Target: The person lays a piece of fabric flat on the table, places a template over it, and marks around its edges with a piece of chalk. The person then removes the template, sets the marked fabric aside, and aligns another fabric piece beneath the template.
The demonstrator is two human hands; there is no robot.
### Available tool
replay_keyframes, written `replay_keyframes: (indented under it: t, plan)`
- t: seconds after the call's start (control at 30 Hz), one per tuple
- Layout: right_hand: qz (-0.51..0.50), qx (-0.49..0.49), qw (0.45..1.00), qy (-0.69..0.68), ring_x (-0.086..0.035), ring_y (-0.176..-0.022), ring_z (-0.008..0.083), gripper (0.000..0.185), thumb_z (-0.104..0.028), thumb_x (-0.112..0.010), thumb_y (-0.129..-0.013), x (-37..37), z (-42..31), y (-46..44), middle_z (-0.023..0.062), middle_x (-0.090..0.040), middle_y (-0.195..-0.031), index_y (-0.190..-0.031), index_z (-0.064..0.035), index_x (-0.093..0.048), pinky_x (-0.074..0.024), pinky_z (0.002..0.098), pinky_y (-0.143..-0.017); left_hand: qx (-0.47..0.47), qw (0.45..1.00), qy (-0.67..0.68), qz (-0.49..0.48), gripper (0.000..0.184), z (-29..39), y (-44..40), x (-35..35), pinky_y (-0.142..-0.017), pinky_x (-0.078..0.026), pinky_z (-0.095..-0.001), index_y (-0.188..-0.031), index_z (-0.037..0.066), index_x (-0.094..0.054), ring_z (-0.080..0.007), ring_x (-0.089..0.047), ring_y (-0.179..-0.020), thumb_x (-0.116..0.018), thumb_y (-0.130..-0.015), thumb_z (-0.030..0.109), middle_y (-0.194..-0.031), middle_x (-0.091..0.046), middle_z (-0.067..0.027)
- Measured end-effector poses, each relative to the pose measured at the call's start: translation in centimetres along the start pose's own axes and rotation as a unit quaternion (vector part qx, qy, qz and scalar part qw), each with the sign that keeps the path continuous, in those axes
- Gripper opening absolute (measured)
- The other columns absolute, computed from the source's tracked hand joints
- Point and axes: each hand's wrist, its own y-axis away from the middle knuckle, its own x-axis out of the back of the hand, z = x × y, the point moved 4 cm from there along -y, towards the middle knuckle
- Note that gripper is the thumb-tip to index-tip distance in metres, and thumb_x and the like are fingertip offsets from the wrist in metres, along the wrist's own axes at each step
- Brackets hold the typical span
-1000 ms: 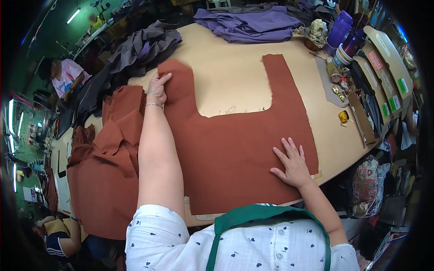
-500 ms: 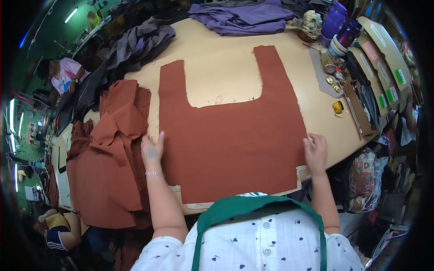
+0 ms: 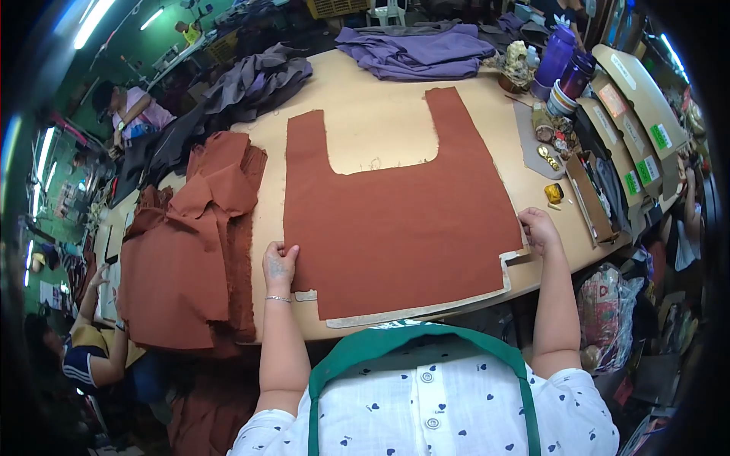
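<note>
A rust-brown cloth panel (image 3: pixel 395 228) with two upright straps and a U-shaped cut-out lies flat in front of me. Under its lower edge a pale board or backing (image 3: pixel 418 311) shows as a thin rim. My left hand (image 3: pixel 280 266) pinches the panel's left edge near the lower corner, fingers pressed together. At the right edge, just above the notch, my right hand (image 3: pixel 538 228) has its thumb and fingers closed on the cloth. Left of the panel is a pile of the same rust-brown cloth (image 3: pixel 182 266), hanging over the table edge.
Purple cloth (image 3: pixel 414 52) and dark grey cloth (image 3: pixel 251 83) lie along the far side of the table (image 3: pixel 372 137). At the right are a purple bottle (image 3: pixel 557 57), a yellow tape measure (image 3: pixel 553 193) and a cardboard box (image 3: pixel 589 194). Co-workers (image 3: pixel 137 110) sit at the left.
My left hand came down from the left strap to the lower left edge. My right hand moved off the panel's surface to its right edge. The panel's left strap now lies flat.
</note>
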Motion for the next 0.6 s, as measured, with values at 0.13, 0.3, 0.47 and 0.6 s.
replay_keyframes:
  t: [0.13,0.3,0.47,0.6]
  plan:
    - [-0.017,-0.012,0.989,0.149,-0.045,-0.045,0.0091,0.009,-0.014,-0.054,-0.081,-0.3,-1.3,-1.4,0.0004,-0.050,-0.058,-0.083,-0.0069,-0.049,-0.0327,0.0241,-0.035,-0.028,0.998,-0.020,0.045,0.023,1.5,1.6,0.6,-0.061,-0.047,-0.0325,-0.088,-0.001,-0.055,-0.0211,-0.059,-0.063,-0.067,-0.072,0.011,-0.069,-0.060,-0.0108]
    - [-0.057,0.019,0.948,0.313,-0.050,-0.048,0.0149,0.018,-0.015,-0.062,-0.075,-0.6,-1.6,-0.4,0.0061,-0.052,-0.059,-0.084,-0.0056,-0.049,-0.0395,0.0304,-0.040,-0.033,0.997,-0.064,0.031,0.027,2.8,3.4,2.6,-0.064,-0.046,-0.0343,-0.092,-0.001,-0.051,-0.0247,-0.057,-0.066,-0.066,-0.073,0.011,-0.071,-0.058,-0.0123]
    - [0.041,0.198,0.848,0.490,-0.060,-0.078,0.0302,0.033,-0.028,-0.066,-0.071,-1.5,-5.3,-1.8,0.0175,-0.062,-0.081,-0.086,0.0005,-0.059,-0.0473,0.0348,-0.071,-0.139,0.942,-0.252,0.172,0.036,6.1,4.0,2.9,-0.081,-0.041,-0.0398,-0.101,0.002,-0.051,-0.0303,-0.051,-0.093,-0.067,-0.071,0.015,-0.096,-0.053,-0.0163]
    - [0.110,0.262,0.875,0.391,-0.058,-0.090,0.0313,0.047,-0.038,-0.067,-0.070,-6.1,-8.8,-6.5,0.0209,-0.060,-0.092,-0.094,0.0010,-0.059,-0.0457,0.0354,-0.078,-0.246,0.958,-0.133,0.063,0.032,12.3,4.2,-1.7,-0.086,-0.039,-0.0399,-0.099,0.004,-0.054,-0.0319,-0.046,-0.102,-0.066,-0.072,0.018,-0.106,-0.050,-0.0130]
